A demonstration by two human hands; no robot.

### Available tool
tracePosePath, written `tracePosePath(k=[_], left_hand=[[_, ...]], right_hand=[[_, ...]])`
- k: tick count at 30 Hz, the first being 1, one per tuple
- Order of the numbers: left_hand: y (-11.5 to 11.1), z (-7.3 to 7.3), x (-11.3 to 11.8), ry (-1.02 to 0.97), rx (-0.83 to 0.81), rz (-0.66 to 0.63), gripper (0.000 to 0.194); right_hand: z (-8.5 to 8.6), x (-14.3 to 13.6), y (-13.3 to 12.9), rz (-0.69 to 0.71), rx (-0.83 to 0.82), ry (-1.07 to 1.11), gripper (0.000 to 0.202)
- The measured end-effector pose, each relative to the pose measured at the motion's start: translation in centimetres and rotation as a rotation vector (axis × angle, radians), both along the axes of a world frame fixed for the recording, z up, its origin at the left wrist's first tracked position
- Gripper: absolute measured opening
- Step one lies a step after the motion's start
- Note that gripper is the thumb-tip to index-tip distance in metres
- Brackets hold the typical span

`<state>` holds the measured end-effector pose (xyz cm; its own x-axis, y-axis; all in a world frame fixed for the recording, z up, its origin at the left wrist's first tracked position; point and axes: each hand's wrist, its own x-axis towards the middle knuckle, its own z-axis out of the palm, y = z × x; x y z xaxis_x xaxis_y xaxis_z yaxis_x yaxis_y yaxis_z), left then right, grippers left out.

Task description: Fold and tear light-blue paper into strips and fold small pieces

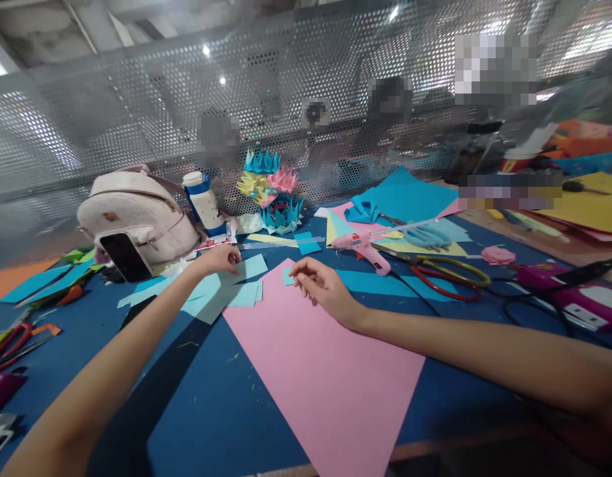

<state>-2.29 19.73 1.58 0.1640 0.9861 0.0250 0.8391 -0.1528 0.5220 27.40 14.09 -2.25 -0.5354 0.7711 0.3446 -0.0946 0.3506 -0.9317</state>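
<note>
My right hand (328, 290) is over the pink paper sheet (330, 371), its thumb and forefinger closed at the edge of a small light blue paper piece (287, 277). To the left, my left hand (221, 260) hangs over several light blue paper pieces (244, 293), fingers loosely bent and apart, with nothing visible in them. The pink sheet lies slanted and reaches past the table's front edge. Just beyond my right hand a pink glue gun (363, 248) rests with a clear glue stick in its back. A blue paper strip (400, 283) lies beside that hand.
Scissors with red and yellow handles (452, 271) lie right of the glue gun. A white backpack (137, 212), a phone (124, 257) and a bottle (205, 202) stand at the back left. Folded paper flowers (281, 213) stand before a perforated metal screen (286, 79). Cables run at right.
</note>
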Motion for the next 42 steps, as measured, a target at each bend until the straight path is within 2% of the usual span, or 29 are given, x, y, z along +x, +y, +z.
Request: tracePosePath(k=[3,5,10,13,16,19,21,24,26,31,35,42], left_hand=[[-0.6,0.8,0.1,-0.119,0.087,0.027,0.012],[-0.9,1.9,0.5,-0.23,0.162,0.052,0.012],[-2.3,5.5,2.7,-0.588,0.253,0.096,0.029],[-3.6,6.3,5.0,-0.791,0.199,0.119,0.035],[-5.0,5.3,7.4,-0.938,0.106,0.129,0.039],[-6.5,2.9,9.5,-1.046,0.025,0.14,0.041],[-7.5,1.1,10.4,-1.097,-0.008,0.157,0.037],[-8.7,-1.3,11.1,-1.131,-0.065,0.195,0.037],[-9.3,-2.3,11.0,-1.128,-0.091,0.217,0.038],[-10.3,-3.3,9.8,-1.108,-0.062,0.197,0.042],[-10.8,-3.9,9.0,-1.089,-0.095,0.126,0.057],[-11.2,-4.4,8.8,-0.747,-0.051,0.035,0.04]], right_hand=[[0.0,0.0,0.0,0.002,-0.004,-0.009,0.015],[0.0,0.0,0.1,-0.007,-0.009,-0.01,0.016],[-0.3,-0.2,0.4,-0.049,0.035,-0.028,0.016],[-0.6,-0.4,0.6,-0.091,0.115,-0.011,0.022],[-0.8,-0.4,0.7,-0.124,0.201,0.003,0.048],[-0.8,-0.4,0.5,-0.12,0.302,-0.001,0.058],[-0.6,-0.2,0.3,-0.093,0.352,-0.031,0.043],[-0.1,-0.1,0.0,-0.049,0.36,-0.105,0.008],[0.1,-0.1,0.0,-0.041,0.329,-0.144,0.016],[-0.4,-0.4,0.6,-0.01,0.233,-0.169,0.023],[-0.6,-0.7,1.0,0.024,0.169,-0.228,0.025],[0.1,-0.8,0.6,0.051,0.119,-0.233,0.025]])
